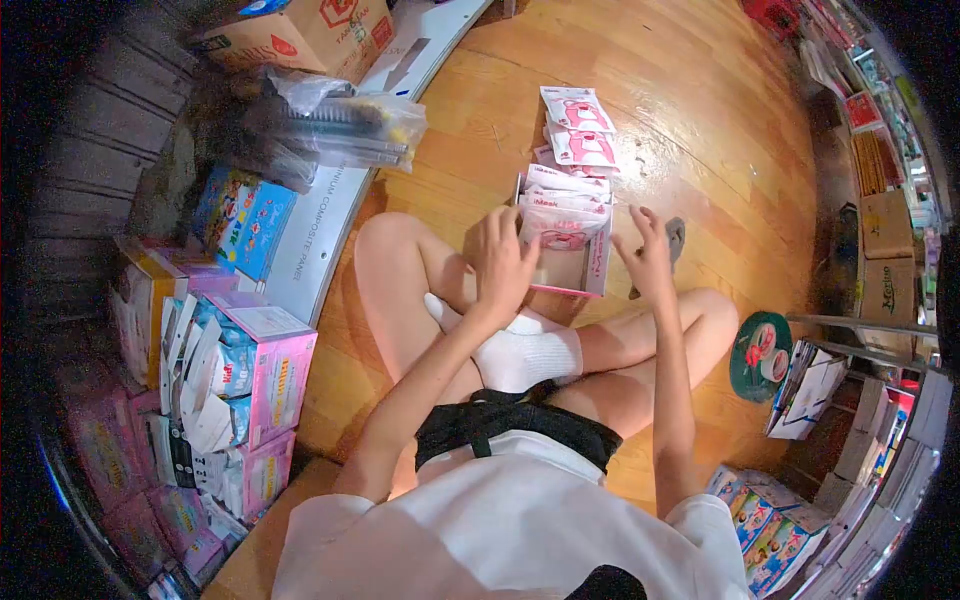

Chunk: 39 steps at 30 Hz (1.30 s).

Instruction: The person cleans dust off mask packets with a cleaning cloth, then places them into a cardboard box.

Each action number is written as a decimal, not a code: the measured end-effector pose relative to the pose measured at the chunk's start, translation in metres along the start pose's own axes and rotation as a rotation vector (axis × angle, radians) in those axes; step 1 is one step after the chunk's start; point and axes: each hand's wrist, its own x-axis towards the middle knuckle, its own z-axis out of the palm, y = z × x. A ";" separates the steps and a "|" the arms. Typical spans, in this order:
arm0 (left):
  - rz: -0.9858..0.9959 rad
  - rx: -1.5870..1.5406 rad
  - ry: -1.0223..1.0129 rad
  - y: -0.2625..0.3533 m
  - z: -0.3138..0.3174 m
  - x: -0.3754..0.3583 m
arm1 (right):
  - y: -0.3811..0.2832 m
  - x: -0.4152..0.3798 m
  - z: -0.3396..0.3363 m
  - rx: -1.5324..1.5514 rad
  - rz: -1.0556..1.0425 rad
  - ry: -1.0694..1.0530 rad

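Observation:
On the wooden floor in front of my crossed legs stands an open pink-and-white box (597, 262), with flat white-and-pink packets (562, 228) upright in its far part. Its near part shows a bare bottom. My left hand (503, 262) is at the box's left side, fingers spread, thumb overlapping the edge of the front packet. Beyond the right wall, my right hand (646, 258) hovers with fingers apart and nothing in it. Behind the box, more packets with a pink cartoon print (582, 128) lie overlapping on the floor.
A grey object (676, 238) lies right of my right hand. Plastic-wrapped goods (345, 130), a cardboard carton (320, 35) and pink boxes (280, 375) line the left. On the right are stocked shelves (888, 225) and a green round item with tape rolls (752, 352).

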 end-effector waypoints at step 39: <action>-0.182 -0.173 0.046 -0.058 -0.052 -0.057 | 0.079 0.116 0.035 0.190 0.224 0.231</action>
